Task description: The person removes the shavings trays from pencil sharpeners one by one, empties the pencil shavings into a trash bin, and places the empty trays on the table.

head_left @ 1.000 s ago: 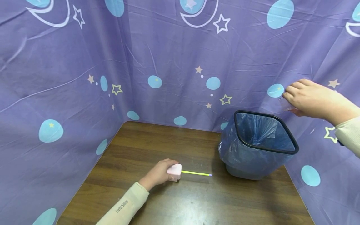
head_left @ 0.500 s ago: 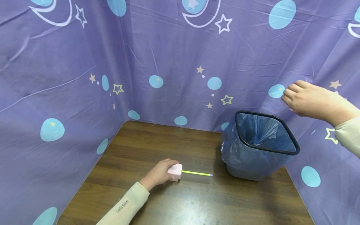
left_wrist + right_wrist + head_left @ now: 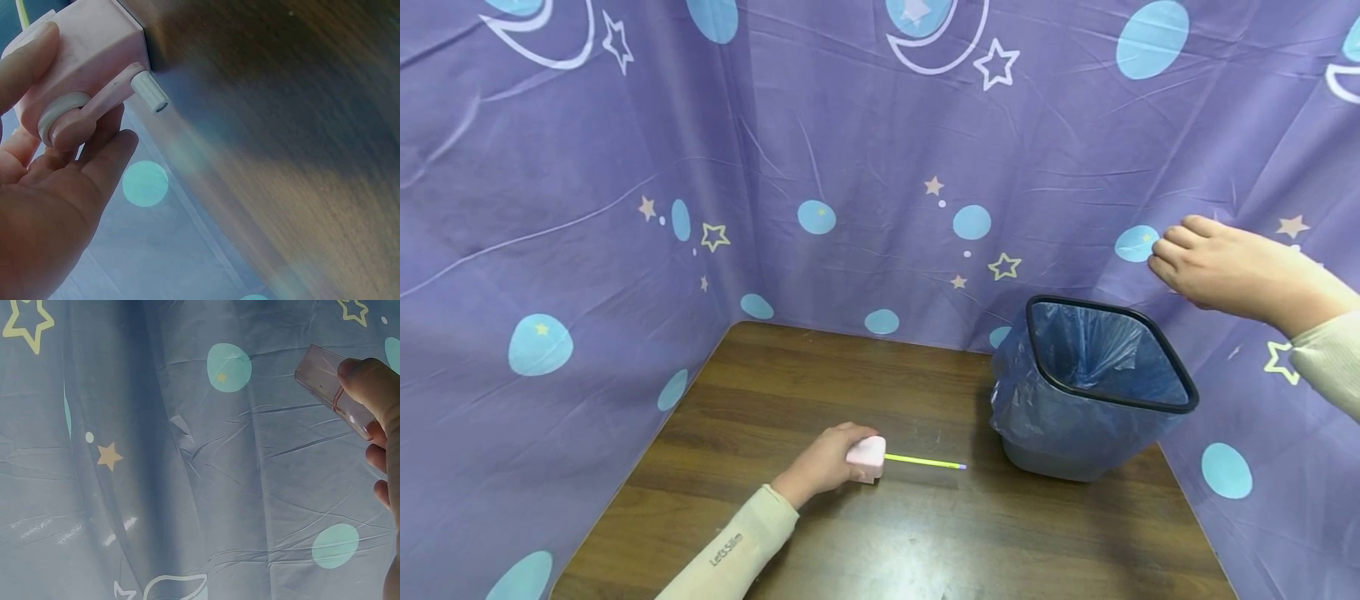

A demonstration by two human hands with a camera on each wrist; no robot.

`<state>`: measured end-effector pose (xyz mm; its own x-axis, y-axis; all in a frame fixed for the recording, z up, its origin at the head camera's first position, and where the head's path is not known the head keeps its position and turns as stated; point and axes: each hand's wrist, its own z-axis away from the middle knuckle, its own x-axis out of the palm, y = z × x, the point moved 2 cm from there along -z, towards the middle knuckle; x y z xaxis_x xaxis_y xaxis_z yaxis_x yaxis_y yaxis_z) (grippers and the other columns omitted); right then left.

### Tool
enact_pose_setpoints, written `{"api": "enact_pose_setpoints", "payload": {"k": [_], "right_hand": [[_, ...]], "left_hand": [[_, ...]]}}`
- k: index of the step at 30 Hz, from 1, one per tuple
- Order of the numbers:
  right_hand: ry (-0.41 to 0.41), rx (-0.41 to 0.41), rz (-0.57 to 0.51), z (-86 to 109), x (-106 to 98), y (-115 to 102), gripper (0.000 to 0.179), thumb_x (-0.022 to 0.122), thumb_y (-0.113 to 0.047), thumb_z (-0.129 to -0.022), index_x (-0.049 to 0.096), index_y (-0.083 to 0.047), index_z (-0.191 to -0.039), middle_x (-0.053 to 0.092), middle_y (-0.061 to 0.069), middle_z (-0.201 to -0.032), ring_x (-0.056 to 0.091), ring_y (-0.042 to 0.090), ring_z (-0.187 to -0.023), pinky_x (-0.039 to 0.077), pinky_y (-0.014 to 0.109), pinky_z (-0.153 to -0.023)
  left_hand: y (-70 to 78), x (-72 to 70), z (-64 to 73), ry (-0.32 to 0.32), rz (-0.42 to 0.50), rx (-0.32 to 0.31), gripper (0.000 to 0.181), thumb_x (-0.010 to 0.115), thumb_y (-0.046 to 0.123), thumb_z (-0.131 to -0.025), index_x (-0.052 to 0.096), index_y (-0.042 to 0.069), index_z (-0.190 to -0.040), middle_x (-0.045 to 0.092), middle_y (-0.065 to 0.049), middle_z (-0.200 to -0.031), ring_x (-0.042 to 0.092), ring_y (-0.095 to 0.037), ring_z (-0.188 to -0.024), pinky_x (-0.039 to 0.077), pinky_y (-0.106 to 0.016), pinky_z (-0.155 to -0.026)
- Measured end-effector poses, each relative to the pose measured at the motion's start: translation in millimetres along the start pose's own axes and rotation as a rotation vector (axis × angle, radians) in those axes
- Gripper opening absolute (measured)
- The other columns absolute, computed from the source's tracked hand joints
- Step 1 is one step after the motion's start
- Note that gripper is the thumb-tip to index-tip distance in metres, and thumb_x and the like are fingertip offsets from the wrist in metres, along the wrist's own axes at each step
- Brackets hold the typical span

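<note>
My left hand [image 3: 822, 462] grips a pink pencil sharpener [image 3: 868, 456] low at the middle of the wooden table. A yellow pencil [image 3: 925, 462] sticks out of its right side. In the left wrist view, the crank handle [image 3: 112, 94] with its pale knob shows beside my fingers. My right hand [image 3: 1232, 267] is raised above the right side of a bin [image 3: 1090, 429] lined with a blue bag. In the right wrist view it pinches a clear pinkish plastic shavings drawer [image 3: 320, 378] between thumb and fingers; the head view hides this drawer behind the hand.
The bin's black rim [image 3: 1120, 400] faces up toward me at the right of the wooden table [image 3: 820, 375]. A purple curtain [image 3: 850, 150] with stars and moons encloses the back and both sides.
My right hand has turned slightly, so the clear drawer that showed under its fingers in the head view is now hidden. The left hand, sharpener and pencil stay put.
</note>
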<state>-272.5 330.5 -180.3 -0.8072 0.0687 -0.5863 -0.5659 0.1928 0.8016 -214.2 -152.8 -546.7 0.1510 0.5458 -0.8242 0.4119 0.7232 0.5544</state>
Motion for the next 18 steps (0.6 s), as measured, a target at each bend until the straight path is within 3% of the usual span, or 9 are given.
{"api": "enact_pose_setpoints", "payload": {"k": [5,8,12,18], "right_hand": [[-0.001,0.016,-0.025,2.8,1,1,0.033,0.022,-0.007,-0.095,0.046,0.006,-0.079,0.044,0.018,-0.075,0.043,0.040,-0.071,0.037,0.045,-0.071],[-0.043,0.040,-0.060,7.5,3,2,0.021,0.054,-0.013,-0.080,0.051,0.007,-0.085,0.051,0.021,-0.081,0.047,0.042,-0.078,0.041,0.050,-0.075],[-0.091,0.067,-0.072,12.4,3,2,0.059,0.081,-0.017,-0.047,0.055,0.008,-0.093,0.055,0.023,-0.087,0.051,0.044,-0.085,0.043,0.054,-0.080],[-0.092,0.111,-0.077,15.5,3,0,0.066,0.086,-0.017,-0.043,0.058,0.009,-0.096,0.057,0.023,-0.090,0.054,0.044,-0.088,0.044,0.055,-0.083]], "left_hand": [[1.0,-0.3,-0.1,-0.003,0.003,-0.010,0.066,0.090,0.014,-0.074,0.066,0.014,-0.135,0.068,-0.005,-0.127,0.063,-0.020,-0.108,0.053,-0.042,-0.093],[0.9,-0.3,-0.3,0.000,0.000,-0.007,0.066,0.090,0.015,-0.073,0.066,0.014,-0.135,0.068,-0.005,-0.127,0.064,-0.020,-0.108,0.053,-0.042,-0.093],[0.8,-0.3,-0.7,0.000,-0.003,-0.003,0.066,0.090,0.015,-0.073,0.066,0.013,-0.134,0.068,-0.005,-0.126,0.064,-0.020,-0.108,0.053,-0.042,-0.093],[2.4,-0.8,-0.2,-0.002,-0.004,-0.001,0.067,0.090,0.014,-0.073,0.066,0.011,-0.134,0.068,-0.006,-0.126,0.064,-0.021,-0.108,0.053,-0.043,-0.094]]}}
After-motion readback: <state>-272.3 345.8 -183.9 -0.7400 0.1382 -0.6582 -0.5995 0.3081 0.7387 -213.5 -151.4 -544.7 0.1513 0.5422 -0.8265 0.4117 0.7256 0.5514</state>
